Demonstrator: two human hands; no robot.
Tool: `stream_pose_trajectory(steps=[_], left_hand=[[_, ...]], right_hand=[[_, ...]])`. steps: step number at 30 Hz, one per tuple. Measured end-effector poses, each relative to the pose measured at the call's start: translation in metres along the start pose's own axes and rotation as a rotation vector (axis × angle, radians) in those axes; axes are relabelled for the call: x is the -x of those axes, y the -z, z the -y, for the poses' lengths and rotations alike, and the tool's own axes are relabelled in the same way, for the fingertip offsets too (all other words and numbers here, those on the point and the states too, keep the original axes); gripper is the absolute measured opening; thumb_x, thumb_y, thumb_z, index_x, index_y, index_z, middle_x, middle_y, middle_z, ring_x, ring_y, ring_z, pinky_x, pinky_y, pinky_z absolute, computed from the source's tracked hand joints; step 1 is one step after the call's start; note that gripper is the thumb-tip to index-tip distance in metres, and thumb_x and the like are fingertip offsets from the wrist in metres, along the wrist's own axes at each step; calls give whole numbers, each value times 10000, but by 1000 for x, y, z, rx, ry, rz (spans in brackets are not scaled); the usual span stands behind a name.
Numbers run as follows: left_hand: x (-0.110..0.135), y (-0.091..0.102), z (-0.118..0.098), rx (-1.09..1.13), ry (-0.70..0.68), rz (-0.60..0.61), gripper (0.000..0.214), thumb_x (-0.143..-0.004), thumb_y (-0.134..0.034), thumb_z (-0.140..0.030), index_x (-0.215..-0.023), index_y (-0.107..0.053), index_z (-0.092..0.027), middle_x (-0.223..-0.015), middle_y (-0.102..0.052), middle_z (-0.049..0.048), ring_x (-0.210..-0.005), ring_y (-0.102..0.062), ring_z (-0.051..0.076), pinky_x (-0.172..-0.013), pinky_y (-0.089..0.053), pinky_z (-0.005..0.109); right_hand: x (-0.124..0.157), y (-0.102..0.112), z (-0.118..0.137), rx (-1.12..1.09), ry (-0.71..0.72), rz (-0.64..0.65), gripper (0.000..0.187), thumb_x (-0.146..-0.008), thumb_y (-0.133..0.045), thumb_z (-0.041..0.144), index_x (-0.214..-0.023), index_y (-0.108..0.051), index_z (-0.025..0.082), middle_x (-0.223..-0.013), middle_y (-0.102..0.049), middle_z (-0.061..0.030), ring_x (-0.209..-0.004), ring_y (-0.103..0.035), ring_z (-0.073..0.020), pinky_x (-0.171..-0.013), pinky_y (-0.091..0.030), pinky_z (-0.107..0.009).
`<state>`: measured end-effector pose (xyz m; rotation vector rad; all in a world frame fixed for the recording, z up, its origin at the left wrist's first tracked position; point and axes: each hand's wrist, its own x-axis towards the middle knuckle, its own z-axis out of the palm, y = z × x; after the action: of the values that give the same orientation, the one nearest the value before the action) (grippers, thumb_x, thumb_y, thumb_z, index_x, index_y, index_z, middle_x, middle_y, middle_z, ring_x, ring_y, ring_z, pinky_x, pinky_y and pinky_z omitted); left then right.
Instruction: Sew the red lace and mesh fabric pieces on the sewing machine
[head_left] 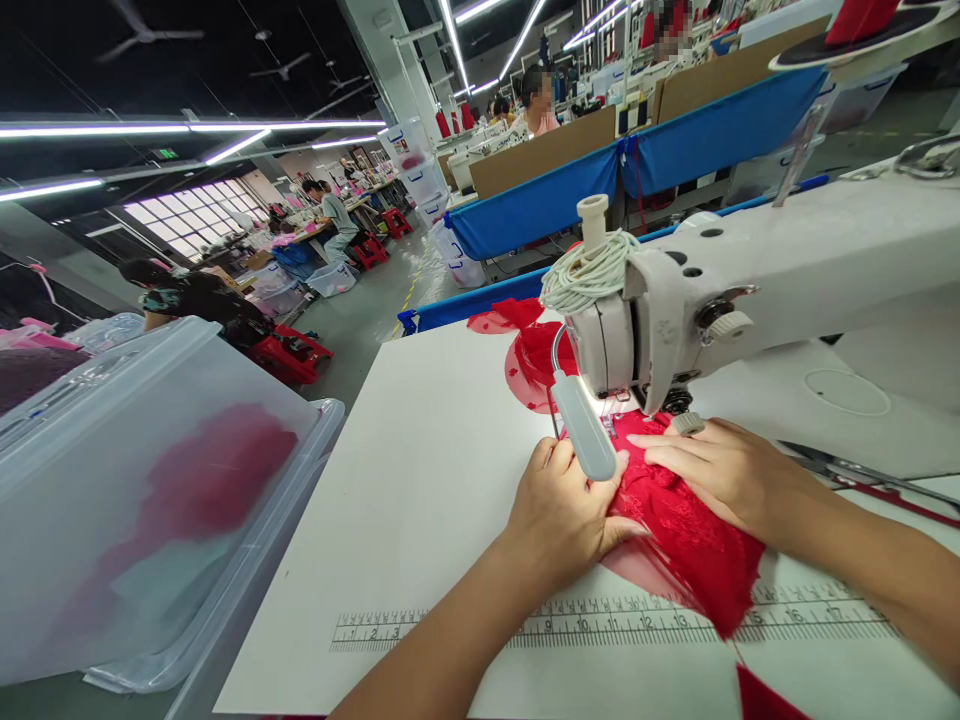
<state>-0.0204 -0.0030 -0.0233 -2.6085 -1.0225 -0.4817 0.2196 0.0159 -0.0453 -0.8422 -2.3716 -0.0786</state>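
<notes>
While hands [562, 515] [739, 480] touch red fabric [679, 530], the left tabletop edge [318, 500] is distant.

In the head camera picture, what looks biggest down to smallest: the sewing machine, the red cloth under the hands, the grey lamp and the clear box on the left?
1. Clear box and sewing machine: too close to rank
2. Red cloth
3. Grey lamp

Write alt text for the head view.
A person's left hand and right hand rest on lacy red fabric under a white metal sewing machine. The white tabletop bears a printed black ruler; a translucent plastic bin stands left.
</notes>
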Motion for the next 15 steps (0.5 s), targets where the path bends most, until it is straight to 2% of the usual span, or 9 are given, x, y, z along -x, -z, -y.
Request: stream_pose_trajectory(steps=[3,5,8,11,15], left_hand=[[-3,1,3,42,-10,-56,803,-980,-146,-709,-1230,-663,-148,-1135,-687,171,-991,-619,293,-949,-459,485],[-5,1,4,97,-67,-62,847,-989,-93,-690,-1203,-663,-100,-1094,-687,178,-1021,-617,299,-965,-468,491],[-8,1,4,173,-144,-15,826,-1018,-93,-640,-1132,-666,-55,-962,-685,149,-912,-637,259,-848,-533,414],[-8,1,3,207,-140,18,779,-1034,-113,-606,-1100,-659,-55,-849,-651,115,-783,-625,231,-735,-546,383],[-7,3,3,224,-96,35,723,-1045,-138,-577,-1073,-650,-68,-835,-628,110,-729,-597,226,-650,-531,377]], right_hand=[[2,-2,-6,-9,13,14,433,-866,-354,-5,-1069,-686,186,-1096,-754,-95,-869,-641,-210,-720,-524,-351],[3,-1,-9,-26,12,32,457,-862,-365,1,-1128,-680,196,-1128,-749,-89,-891,-645,-212,-725,-522,-347],[2,4,-9,-47,24,20,500,-856,-371,-9,-1186,-662,228,-1206,-731,-60,-961,-645,-210,-772,-508,-359],[0,12,-3,-107,86,-5,408,-873,-401,13,-1093,-666,233,-1222,-718,-62,-1013,-635,-212,-857,-470,-395],[-1,17,8,-204,100,60,344,-842,-429,44,-1027,-658,222,-1025,-729,-75,-931,-631,-213,-854,-452,-397]])
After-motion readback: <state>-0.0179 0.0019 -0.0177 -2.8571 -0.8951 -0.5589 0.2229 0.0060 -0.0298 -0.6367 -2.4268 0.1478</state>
